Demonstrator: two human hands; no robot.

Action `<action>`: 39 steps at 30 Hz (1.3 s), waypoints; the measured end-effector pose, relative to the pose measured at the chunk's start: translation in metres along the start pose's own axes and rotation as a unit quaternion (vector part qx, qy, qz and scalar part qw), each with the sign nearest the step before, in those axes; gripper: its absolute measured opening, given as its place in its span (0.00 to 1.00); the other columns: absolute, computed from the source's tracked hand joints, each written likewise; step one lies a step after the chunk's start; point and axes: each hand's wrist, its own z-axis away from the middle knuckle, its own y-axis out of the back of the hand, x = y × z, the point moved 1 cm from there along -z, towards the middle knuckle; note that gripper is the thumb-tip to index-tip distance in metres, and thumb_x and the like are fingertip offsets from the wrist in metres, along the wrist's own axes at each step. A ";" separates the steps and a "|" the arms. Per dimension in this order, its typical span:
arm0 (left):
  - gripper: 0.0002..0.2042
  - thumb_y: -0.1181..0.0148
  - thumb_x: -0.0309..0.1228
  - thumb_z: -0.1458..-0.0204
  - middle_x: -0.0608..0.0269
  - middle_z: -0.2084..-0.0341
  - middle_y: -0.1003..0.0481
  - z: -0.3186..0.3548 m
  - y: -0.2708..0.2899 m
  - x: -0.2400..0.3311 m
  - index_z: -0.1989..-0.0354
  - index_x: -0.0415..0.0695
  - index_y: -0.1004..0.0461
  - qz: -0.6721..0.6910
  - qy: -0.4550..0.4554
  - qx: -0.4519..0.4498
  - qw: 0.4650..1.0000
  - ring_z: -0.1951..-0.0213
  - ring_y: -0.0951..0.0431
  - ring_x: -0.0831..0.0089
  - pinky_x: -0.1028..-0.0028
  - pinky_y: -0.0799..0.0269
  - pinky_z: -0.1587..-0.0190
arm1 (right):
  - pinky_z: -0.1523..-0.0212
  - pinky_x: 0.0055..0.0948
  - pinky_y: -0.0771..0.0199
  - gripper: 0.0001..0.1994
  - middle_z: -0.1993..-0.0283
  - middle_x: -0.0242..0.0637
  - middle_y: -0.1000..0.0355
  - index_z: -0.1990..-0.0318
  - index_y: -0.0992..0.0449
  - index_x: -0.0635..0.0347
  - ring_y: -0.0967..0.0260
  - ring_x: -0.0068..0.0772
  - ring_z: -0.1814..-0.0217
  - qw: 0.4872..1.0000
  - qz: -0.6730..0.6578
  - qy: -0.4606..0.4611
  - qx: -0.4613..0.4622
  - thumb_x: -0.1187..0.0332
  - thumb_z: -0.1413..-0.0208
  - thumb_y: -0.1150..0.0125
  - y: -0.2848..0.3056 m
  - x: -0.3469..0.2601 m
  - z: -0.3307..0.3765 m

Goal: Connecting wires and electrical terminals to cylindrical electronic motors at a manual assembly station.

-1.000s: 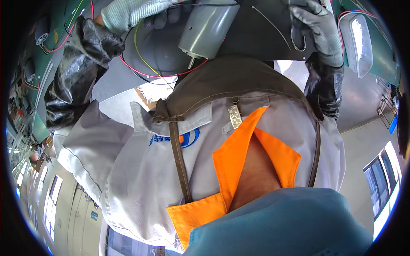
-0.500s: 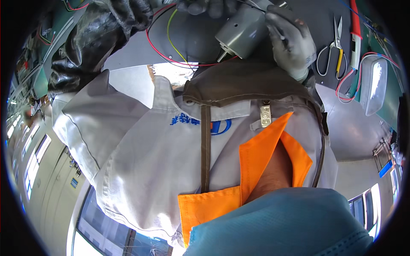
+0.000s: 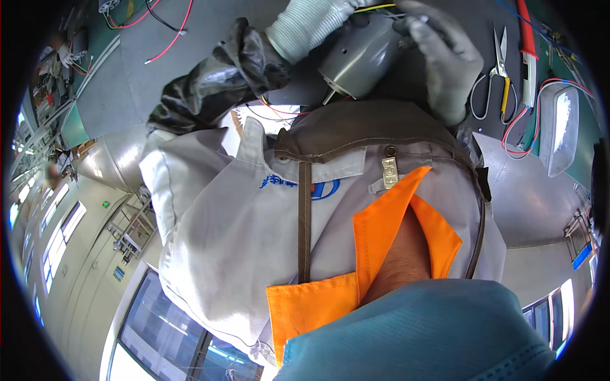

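A grey cylindrical motor [image 3: 363, 58] lies tilted on the dark work surface, its thin shaft pointing toward me. My left hand [image 3: 312, 26], in a pale knitted glove, reaches over its far left side. The fingers are partly cut off by the upper edge and look closed on a yellow-green wire [image 3: 375, 7] at the motor's far end. On the right, my gloved right hand [image 3: 448, 60] has its thumb and fingers pinched together by that same end. What lies between those fingertips is too small to make out. Red and yellow leads [image 3: 270, 106] show below my left sleeve.
Scissors [image 3: 500, 70] with one yellow-wrapped handle lie right of my right hand. Beyond them are a red-and-white handled tool [image 3: 528, 57], red wires and a clear plastic box [image 3: 559, 130]. Loose red and black wires [image 3: 171, 32] lie at the upper left.
My left hand and dark sleeve have moved right, bringing the yellow-green wire across to the motor's far end. My right hand has shifted slightly right, and the motor has barely moved.
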 end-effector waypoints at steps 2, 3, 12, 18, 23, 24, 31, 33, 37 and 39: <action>0.07 0.37 0.26 0.40 0.69 0.71 0.23 -0.007 -0.008 -0.005 0.60 0.34 0.22 0.061 -0.073 0.009 0.995 0.69 0.27 0.85 0.80 0.29 0.70 | 0.56 0.25 0.19 0.10 0.53 0.40 0.19 0.52 0.19 0.72 0.22 0.25 0.56 0.999 -0.037 0.019 0.003 0.77 0.38 0.37 0.004 0.000 -0.008; 0.04 0.38 0.21 0.41 0.70 0.72 0.23 -0.009 -0.012 -0.007 0.61 0.34 0.22 0.078 -0.081 0.033 0.993 0.71 0.29 0.86 0.82 0.32 0.70 | 0.58 0.25 0.20 0.12 0.55 0.39 0.19 0.49 0.20 0.72 0.22 0.25 0.59 0.999 -0.038 -0.018 0.018 0.78 0.39 0.37 0.006 0.001 -0.012; 0.02 0.37 0.17 0.44 0.76 0.77 0.26 -0.009 -0.021 -0.010 0.65 0.35 0.20 0.124 0.002 0.023 0.992 0.75 0.33 0.90 0.83 0.38 0.75 | 0.71 0.20 0.26 0.22 0.62 0.35 0.20 0.37 0.28 0.69 0.25 0.21 0.71 0.996 -0.074 -0.053 -0.002 0.79 0.40 0.37 0.005 0.003 -0.022; 0.04 0.37 0.18 0.45 0.73 0.78 0.25 -0.012 -0.023 0.003 0.63 0.34 0.19 -0.002 -0.066 0.051 0.997 0.75 0.32 0.91 0.83 0.37 0.75 | 0.72 0.19 0.28 0.23 0.64 0.33 0.21 0.39 0.28 0.71 0.27 0.19 0.71 0.990 0.023 -0.131 -0.047 0.75 0.41 0.36 0.010 -0.031 -0.038; 0.05 0.36 0.19 0.45 0.74 0.78 0.24 -0.014 -0.027 0.005 0.61 0.35 0.18 0.058 -0.026 0.047 0.997 0.76 0.31 0.91 0.84 0.37 0.76 | 0.71 0.18 0.28 0.18 0.65 0.32 0.21 0.46 0.24 0.73 0.27 0.18 0.70 0.963 0.083 -0.148 -0.208 0.71 0.41 0.38 0.011 -0.042 -0.060; 0.05 0.36 0.19 0.45 0.74 0.78 0.25 -0.013 -0.028 0.004 0.60 0.35 0.18 0.090 -0.015 0.047 0.995 0.77 0.32 0.90 0.84 0.38 0.77 | 0.70 0.19 0.27 0.16 0.65 0.32 0.21 0.48 0.22 0.73 0.26 0.18 0.69 0.954 0.117 -0.189 -0.201 0.70 0.40 0.38 0.010 -0.041 -0.061; 0.08 0.37 0.20 0.41 0.72 0.73 0.23 -0.010 -0.023 -0.008 0.54 0.35 0.20 0.089 0.026 0.024 0.995 0.74 0.30 0.90 0.84 0.36 0.74 | 0.58 0.34 0.23 0.08 0.64 0.47 0.20 0.64 0.16 0.63 0.22 0.50 0.63 0.780 0.538 0.278 -0.155 0.69 0.47 0.35 -0.008 -0.052 -0.060; 0.09 0.38 0.20 0.41 0.71 0.70 0.23 -0.006 -0.021 -0.011 0.52 0.35 0.21 0.088 -0.053 0.064 0.993 0.73 0.30 0.89 0.84 0.34 0.72 | 0.60 0.32 0.24 0.07 0.66 0.43 0.20 0.64 0.16 0.64 0.22 0.44 0.66 0.791 0.548 0.209 -0.173 0.70 0.46 0.35 -0.006 -0.056 -0.060; 0.11 0.39 0.19 0.41 0.70 0.66 0.23 0.002 -0.026 -0.021 0.50 0.36 0.24 0.250 -0.028 0.088 0.964 0.69 0.28 0.87 0.83 0.30 0.66 | 0.67 0.22 0.31 0.04 0.70 0.28 0.22 0.66 0.18 0.67 0.28 0.18 0.70 0.926 0.342 -0.121 -0.101 0.75 0.43 0.35 0.018 -0.047 -0.069; 0.10 0.39 0.18 0.41 0.70 0.66 0.23 0.004 -0.030 -0.026 0.51 0.36 0.24 0.231 -0.038 0.103 0.967 0.68 0.27 0.86 0.82 0.29 0.64 | 0.76 0.20 0.37 0.03 0.73 0.27 0.24 0.67 0.19 0.68 0.32 0.15 0.76 0.941 0.309 -0.105 -0.091 0.77 0.43 0.35 0.031 -0.036 -0.078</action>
